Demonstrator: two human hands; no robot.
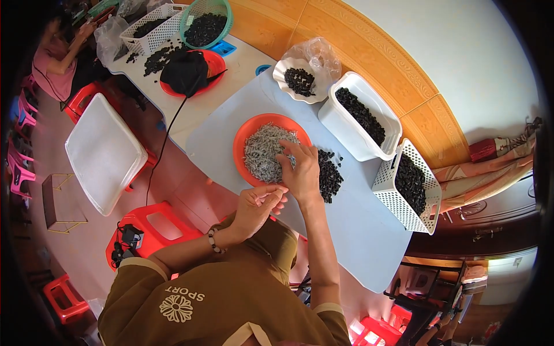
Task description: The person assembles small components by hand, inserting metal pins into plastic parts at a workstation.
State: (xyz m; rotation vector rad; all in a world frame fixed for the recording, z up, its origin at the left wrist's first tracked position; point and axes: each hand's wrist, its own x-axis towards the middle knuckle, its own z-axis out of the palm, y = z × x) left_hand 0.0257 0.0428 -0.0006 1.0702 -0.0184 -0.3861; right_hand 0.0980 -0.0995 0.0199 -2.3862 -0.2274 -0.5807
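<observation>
Blue tbl (353, 236): 1 red bowl (238, 147), 2 hands (257, 211) (303, 174) by it, can't tell if grasping.

The left forearm (193, 251) slants up from the lower left toward the middle; the left hand (258, 209) is partly curled, and its tips point to the right; the right forearm (322, 254) goes up nearly straight; the right hand (301, 168) shows its back, and its bent fingers point to the left; it sits a bit higher than the left hand; the two hands are very close, and I cannot tell if they touch.
</observation>
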